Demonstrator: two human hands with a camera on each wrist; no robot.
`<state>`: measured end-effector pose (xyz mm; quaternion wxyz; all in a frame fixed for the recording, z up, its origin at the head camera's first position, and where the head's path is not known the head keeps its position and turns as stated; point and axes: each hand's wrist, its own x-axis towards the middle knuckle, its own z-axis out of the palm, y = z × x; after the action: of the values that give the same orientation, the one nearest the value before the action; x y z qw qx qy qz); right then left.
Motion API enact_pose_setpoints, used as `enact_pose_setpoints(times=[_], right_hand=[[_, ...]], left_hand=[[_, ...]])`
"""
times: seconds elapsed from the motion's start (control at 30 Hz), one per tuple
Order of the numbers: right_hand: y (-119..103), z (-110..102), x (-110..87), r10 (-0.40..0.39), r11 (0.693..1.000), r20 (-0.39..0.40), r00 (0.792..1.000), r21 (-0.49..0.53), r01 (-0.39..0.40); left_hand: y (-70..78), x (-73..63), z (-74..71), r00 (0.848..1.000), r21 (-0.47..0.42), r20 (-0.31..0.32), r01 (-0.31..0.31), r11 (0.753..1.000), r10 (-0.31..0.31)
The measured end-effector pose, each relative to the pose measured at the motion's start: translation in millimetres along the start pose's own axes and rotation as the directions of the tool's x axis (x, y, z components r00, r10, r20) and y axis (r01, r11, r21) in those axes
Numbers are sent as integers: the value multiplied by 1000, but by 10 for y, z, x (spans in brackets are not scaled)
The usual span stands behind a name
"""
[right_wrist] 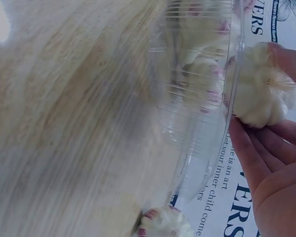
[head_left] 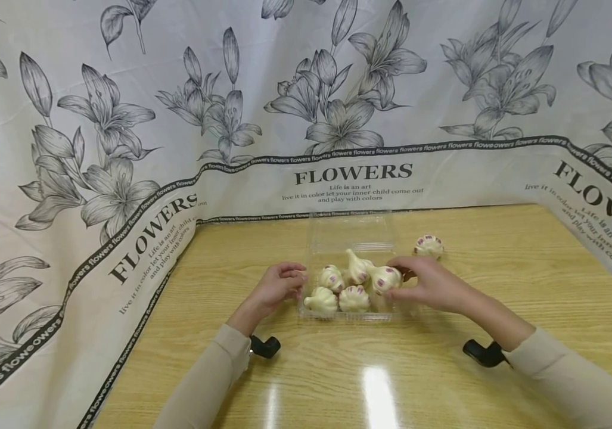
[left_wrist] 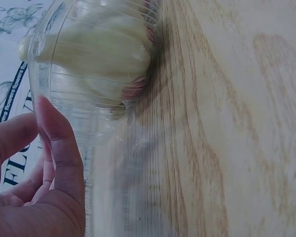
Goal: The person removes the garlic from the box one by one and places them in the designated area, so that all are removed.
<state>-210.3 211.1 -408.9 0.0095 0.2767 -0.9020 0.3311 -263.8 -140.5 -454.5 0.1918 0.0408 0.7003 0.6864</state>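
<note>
Here, my left grip [head_left: 279, 285] is narrow, pinching the left rim of a clear plastic container [head_left: 345, 316] on the wooden surface [head_left: 230, 250]. Four garlic bulbs [head_left: 354, 298] lie inside it, and at its right side my right grip [head_left: 428, 283] holds a fifth bulb [head_left: 385, 280] between thumb and fingers, with a sixth bulb [head_left: 429, 246] resting just beyond that grip.

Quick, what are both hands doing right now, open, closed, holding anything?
Left hand: closed, pinching the rim of the clear plastic container.
Right hand: closed, holding a garlic bulb.
</note>
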Motion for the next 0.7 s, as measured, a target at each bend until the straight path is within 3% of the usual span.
enact_pose_setpoints(times=[0.43,0.7], right_hand=[[107,3,-82,152,985,-172,973,111,-134],[146,-92,-182,190,979,-190,963,103,-173]], left_hand=[[4,-13,4,1000,-2,-2,-2,1000,2],[9,-22,12,1000,9,-6,-7,1000,7]])
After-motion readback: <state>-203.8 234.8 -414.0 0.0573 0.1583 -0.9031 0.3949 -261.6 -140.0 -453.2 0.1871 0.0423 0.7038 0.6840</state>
